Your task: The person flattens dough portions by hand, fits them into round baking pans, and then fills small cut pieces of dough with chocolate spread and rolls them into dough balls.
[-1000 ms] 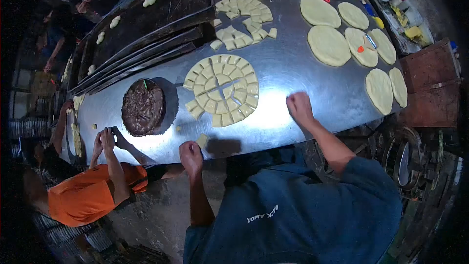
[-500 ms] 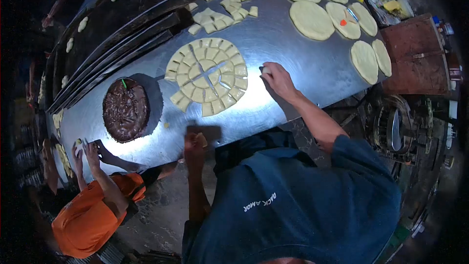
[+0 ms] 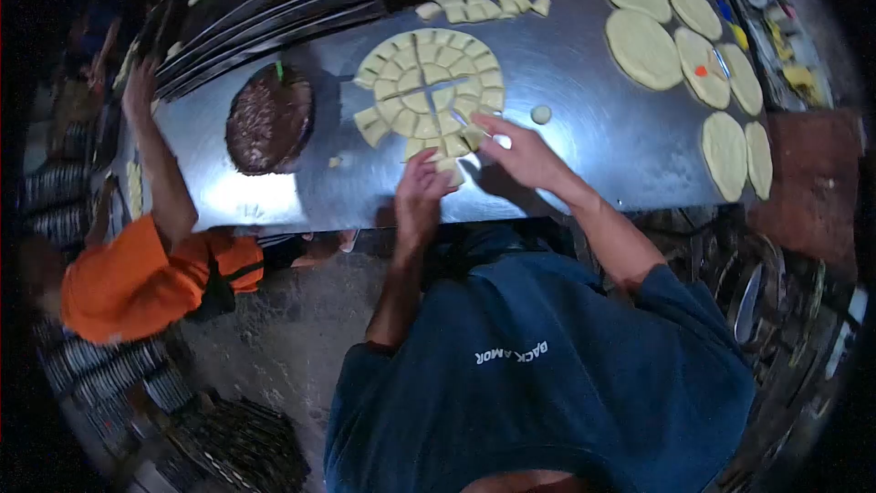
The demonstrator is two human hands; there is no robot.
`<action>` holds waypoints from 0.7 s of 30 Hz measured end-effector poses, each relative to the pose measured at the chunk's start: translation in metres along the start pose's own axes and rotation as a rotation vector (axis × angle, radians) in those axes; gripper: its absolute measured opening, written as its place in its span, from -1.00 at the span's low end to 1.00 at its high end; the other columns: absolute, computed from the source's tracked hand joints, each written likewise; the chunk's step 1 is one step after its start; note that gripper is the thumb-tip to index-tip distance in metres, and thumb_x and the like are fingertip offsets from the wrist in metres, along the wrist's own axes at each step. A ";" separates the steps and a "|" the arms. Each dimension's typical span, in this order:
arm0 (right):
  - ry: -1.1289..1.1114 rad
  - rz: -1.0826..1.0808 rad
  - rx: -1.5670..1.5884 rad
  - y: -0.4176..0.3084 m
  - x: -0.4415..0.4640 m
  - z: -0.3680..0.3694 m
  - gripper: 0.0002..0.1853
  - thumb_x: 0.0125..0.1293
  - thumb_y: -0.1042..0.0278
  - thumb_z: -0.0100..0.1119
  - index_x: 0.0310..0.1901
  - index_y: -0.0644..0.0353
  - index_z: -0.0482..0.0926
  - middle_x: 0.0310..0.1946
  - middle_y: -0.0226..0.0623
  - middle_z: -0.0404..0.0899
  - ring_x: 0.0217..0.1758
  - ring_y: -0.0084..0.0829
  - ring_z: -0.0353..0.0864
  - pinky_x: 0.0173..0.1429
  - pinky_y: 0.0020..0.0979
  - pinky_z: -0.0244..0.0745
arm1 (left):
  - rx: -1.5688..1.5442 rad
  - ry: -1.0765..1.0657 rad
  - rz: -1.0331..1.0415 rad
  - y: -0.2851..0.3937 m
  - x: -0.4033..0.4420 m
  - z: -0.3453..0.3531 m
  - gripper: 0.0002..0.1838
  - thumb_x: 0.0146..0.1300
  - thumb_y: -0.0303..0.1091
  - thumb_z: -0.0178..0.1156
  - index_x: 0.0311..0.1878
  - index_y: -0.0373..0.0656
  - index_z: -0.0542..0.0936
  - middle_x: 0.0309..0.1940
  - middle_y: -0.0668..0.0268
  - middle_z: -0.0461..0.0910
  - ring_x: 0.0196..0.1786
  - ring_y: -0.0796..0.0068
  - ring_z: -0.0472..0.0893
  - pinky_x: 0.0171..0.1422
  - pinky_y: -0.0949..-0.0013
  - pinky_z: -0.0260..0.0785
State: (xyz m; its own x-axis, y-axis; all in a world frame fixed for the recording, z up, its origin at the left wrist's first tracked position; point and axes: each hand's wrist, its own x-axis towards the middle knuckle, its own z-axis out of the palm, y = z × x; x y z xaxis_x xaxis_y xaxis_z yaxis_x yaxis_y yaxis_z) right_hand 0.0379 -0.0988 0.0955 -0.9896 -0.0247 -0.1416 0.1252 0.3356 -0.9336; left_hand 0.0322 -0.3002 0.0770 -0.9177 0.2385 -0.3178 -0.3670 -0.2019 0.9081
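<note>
Dough piece (image 3: 452, 170), one, in left hand (image 3: 422, 190)

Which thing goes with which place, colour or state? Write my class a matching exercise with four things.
1. small pale ball
2. dark brown mass
3. large dough round
4. co-worker's shirt

A. cut into many pieces
B. orange
C. loose on the table, near the right hand
D. has something green at its edge

Right pairs: 1-C, 2-D, 3-A, 4-B
</note>
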 end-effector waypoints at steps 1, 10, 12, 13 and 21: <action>-0.077 -0.073 0.039 -0.011 -0.003 0.010 -0.56 0.32 0.25 0.12 0.20 0.22 0.47 0.03 0.01 0.58 0.09 -0.24 0.60 0.14 -0.34 0.47 | 0.052 -0.018 0.015 0.011 -0.002 0.014 -0.66 0.26 -0.50 0.14 0.09 -0.38 0.43 -0.18 0.14 0.58 -0.14 0.43 0.60 -0.03 0.39 0.53; -0.294 0.214 0.694 -0.035 0.010 0.041 -0.79 0.22 0.53 0.25 -0.10 0.29 0.54 -0.26 -0.25 0.61 -0.23 -0.51 0.62 -0.18 -0.52 0.59 | -0.060 0.050 0.083 0.042 -0.009 -0.031 -0.75 0.28 -0.46 0.14 0.00 -0.35 0.49 -0.17 0.17 0.59 -0.24 0.48 0.60 -0.18 0.44 0.50; -0.364 0.260 0.975 -0.042 0.019 0.051 -0.67 0.22 0.56 0.25 0.00 0.28 0.41 -0.17 -0.19 0.59 -0.14 -0.39 0.64 -0.14 -0.45 0.65 | -0.126 -0.027 0.070 0.042 -0.009 -0.042 -0.75 0.33 -0.42 0.09 0.02 -0.30 0.53 -0.06 0.20 0.58 -0.15 0.49 0.59 -0.12 0.41 0.50; -0.329 0.232 1.071 -0.050 0.022 0.061 -0.60 0.26 0.55 0.19 0.13 0.27 0.38 -0.15 -0.15 0.60 -0.12 -0.36 0.64 -0.07 -0.42 0.61 | -0.073 0.002 0.125 0.039 -0.009 -0.038 -0.67 0.40 -0.35 -0.03 0.14 -0.29 0.49 0.11 0.15 0.50 -0.05 0.45 0.57 -0.07 0.42 0.48; -0.097 0.419 1.087 -0.062 0.074 0.165 -0.46 0.36 0.43 0.10 0.35 0.13 0.26 -0.15 -0.32 0.57 -0.16 -0.50 0.55 -0.12 -0.41 0.47 | 0.432 0.250 -0.040 0.034 -0.008 -0.077 -0.56 0.45 -0.19 -0.05 0.28 -0.23 0.38 0.26 0.04 0.37 0.25 0.11 0.44 0.36 0.26 0.25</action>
State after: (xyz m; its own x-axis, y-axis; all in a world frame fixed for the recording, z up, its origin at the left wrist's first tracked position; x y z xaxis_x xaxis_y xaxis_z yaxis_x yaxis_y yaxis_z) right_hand -0.0319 -0.2766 0.0890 -0.8528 -0.1908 -0.4861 0.4817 -0.6470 -0.5911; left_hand 0.0153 -0.3821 0.0897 -0.9319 -0.0076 -0.3625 -0.3547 0.2273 0.9069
